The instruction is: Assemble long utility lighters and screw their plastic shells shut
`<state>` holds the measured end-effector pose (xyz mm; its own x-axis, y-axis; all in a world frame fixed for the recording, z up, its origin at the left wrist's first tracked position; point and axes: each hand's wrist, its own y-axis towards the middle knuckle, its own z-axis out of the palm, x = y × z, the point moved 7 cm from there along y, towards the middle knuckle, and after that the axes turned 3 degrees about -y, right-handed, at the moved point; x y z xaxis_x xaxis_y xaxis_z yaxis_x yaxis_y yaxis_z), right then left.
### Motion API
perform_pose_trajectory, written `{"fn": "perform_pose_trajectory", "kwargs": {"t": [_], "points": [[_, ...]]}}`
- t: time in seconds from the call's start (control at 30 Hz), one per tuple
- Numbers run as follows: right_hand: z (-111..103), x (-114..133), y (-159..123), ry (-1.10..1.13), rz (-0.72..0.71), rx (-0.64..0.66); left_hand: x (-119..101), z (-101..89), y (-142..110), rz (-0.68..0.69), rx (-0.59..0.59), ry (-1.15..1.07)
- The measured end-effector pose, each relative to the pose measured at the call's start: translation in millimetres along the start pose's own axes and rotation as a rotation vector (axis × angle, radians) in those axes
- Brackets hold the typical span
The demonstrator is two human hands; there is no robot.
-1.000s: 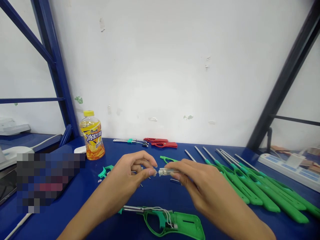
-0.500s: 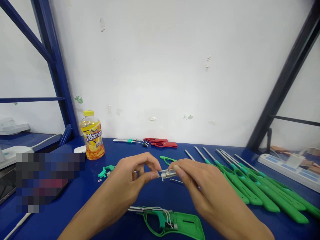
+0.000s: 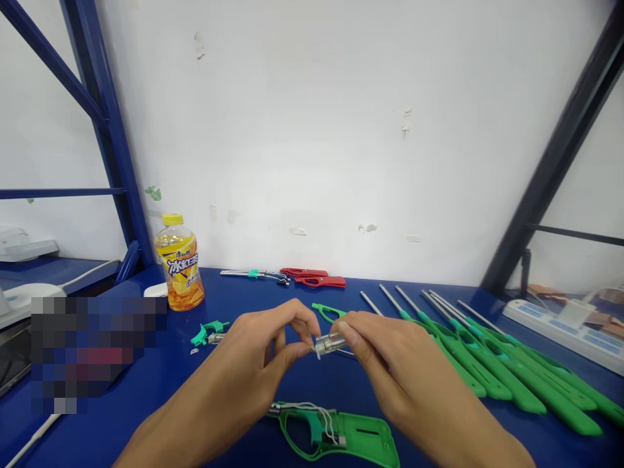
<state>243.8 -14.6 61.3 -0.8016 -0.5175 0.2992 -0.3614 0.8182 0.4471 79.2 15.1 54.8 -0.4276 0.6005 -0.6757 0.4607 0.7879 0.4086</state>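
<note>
My right hand (image 3: 385, 364) is closed on a clear plastic lighter fuel tank (image 3: 330, 343), whose pale valve end points left. At that end my left hand (image 3: 273, 344) pinches thumb and forefinger together; what lies between the tips is too small to make out. Below both hands lies an opened green lighter half-shell (image 3: 368, 435) with a teal trigger (image 3: 316, 426), white wires and a metal tube inside. Behind my right hand, a second green shell piece (image 3: 325, 312) is partly covered. Left of my left wrist are teal trigger parts (image 3: 207, 333).
Several green long-nosed lighters (image 3: 502, 364) lie fanned out at the right, beside a white power strip (image 3: 565, 331). Red lighter shells (image 3: 319, 281) and metal tubes (image 3: 238, 273) rest by the wall. A drink bottle (image 3: 180, 266) stands back left, near a blurred-out item (image 3: 92, 357).
My left fingertips have moved right, up against the tank's valve end. The tank has tilted slightly, its valve end lower, and my right thumb now lies along it.
</note>
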Motion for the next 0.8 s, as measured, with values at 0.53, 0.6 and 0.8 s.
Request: {"fn": "perform_pose_trajectory", "kwargs": {"t": [0.53,0.6,0.8], "points": [[-11,1,0,0.17,-0.058,-0.074,-11,9.8,-6,0.093,0.061,-0.188],[-13,1,0,0.157,-0.059,-0.093,-14,11.2,-6,0.111,0.054,-0.197],[-13,0,0,0.145,-0.047,-0.136,-18,13.4,-4,0.103,0.033,-0.256]]}}
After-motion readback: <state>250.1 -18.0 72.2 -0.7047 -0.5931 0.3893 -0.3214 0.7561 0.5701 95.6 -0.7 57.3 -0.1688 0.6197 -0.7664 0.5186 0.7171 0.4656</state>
